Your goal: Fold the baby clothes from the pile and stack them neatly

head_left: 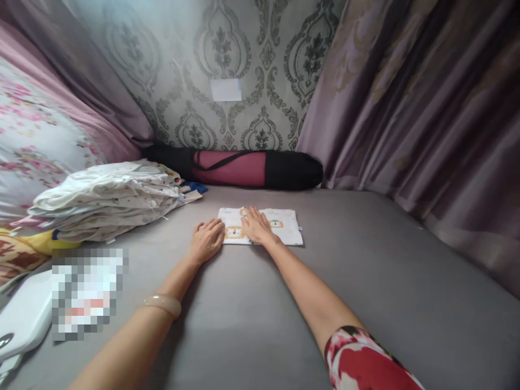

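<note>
Head: folded cloth (286,230) under right grip (257,225)

Grey damask wallpaper (268,108) covers the far wall, its darker medallions framing leafy sprigs and linked by curling scrolls. 1 plain white rectangle (226,90) sits on it, a little left of centre. Fabric flanks the wall on 2 sides: a mauve left curtain (101,70) slants down beside white cloth with pink blossoms (32,130), and a mauve right curtain (398,108) hangs in deep folds with tan motifs. A smooth grey sheet (398,271) spreads across the foreground. Pale, cool light brightens the wall's upper left; the far right is dimmer.
</note>
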Demonstrator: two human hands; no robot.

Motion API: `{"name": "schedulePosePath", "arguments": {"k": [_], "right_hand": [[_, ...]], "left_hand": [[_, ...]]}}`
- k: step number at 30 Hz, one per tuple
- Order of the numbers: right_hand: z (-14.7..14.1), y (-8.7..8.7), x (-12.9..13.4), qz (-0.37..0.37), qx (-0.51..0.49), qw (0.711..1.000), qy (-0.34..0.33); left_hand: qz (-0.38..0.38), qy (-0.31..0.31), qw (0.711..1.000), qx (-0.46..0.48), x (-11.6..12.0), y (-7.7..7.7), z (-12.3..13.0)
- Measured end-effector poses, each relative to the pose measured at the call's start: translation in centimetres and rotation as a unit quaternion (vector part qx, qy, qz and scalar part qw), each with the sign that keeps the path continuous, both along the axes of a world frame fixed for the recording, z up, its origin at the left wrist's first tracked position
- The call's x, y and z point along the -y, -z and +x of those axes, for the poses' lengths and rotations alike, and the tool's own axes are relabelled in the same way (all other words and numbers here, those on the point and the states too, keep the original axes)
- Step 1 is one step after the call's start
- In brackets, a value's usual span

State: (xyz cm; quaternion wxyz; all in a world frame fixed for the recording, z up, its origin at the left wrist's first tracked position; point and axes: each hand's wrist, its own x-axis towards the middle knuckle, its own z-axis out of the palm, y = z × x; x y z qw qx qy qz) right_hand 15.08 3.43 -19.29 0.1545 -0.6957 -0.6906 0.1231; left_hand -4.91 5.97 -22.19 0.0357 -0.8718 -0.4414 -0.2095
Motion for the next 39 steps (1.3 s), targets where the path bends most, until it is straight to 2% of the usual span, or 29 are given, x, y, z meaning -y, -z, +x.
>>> {"name": "schedulePosePath", "arguments": {"k": [3, 8, 11, 15, 19, 21, 24, 27, 30, 34, 36, 39], "right_hand": [[2.4, -0.1, 1.3, 0.035, 0.042, 0.997, 0.061], [4.6, 1.7, 2.4, 0.032, 0.072, 0.990, 0.114], [5.0, 2.0, 2.1, 0.026, 0.055, 0.992, 0.108], [7.0, 0.8, 2.4, -0.012, 0.002, 0.997, 0.078], [9.6, -0.2, 4.7, 0.035, 0.029, 0.992, 0.115], [10.2, 0.0, 6.1, 0.041, 0.058, 0.992, 0.104], [10.3, 0.9, 7.5, 0.001, 0.081, 0.992, 0.094], [10.4, 1.4, 7.8, -0.031, 0.088, 0.991, 0.091], [10.9, 0.8, 7.4, -0.050, 0.087, 0.992, 0.077], [10.8, -0.5, 6.1, -0.024, 0.096, 0.994, 0.056], [9.9, -0.9, 5.1, -0.013, 0.097, 0.995, 0.030], [8.3, -0.7, 3.4, -0.006, 0.093, 0.995, -0.020]], "left_hand": [[-0.012, -0.016, 1.000, -0.010, -0.1, 0.0, 0.2], [-0.041, -0.032, 0.998, -0.021, -0.3, 0.1, 0.3], [-0.052, -0.032, 0.998, -0.021, -0.2, -0.1, 0.2], [-0.064, -0.053, 0.996, -0.016, 0.0, -0.6, 0.0], [-0.047, -0.060, 0.997, -0.003, 0.3, -0.9, 0.2], [-0.041, -0.047, 0.998, -0.010, 0.2, -0.8, 0.3], [-0.069, -0.045, 0.996, -0.037, 0.1, -0.4, 0.4], [-0.087, -0.048, 0.994, -0.054, -0.2, -0.2, 0.1], [-0.092, -0.052, 0.992, -0.062, -0.3, -0.6, 0.0], [-0.033, -0.055, 0.996, -0.062, -0.6, -2.2, 2.2], [-0.009, -0.013, 0.998, -0.066, -0.8, -2.9, 4.5], [-0.033, 0.070, 0.993, -0.084, -1.4, -2.9, 7.8]]}}
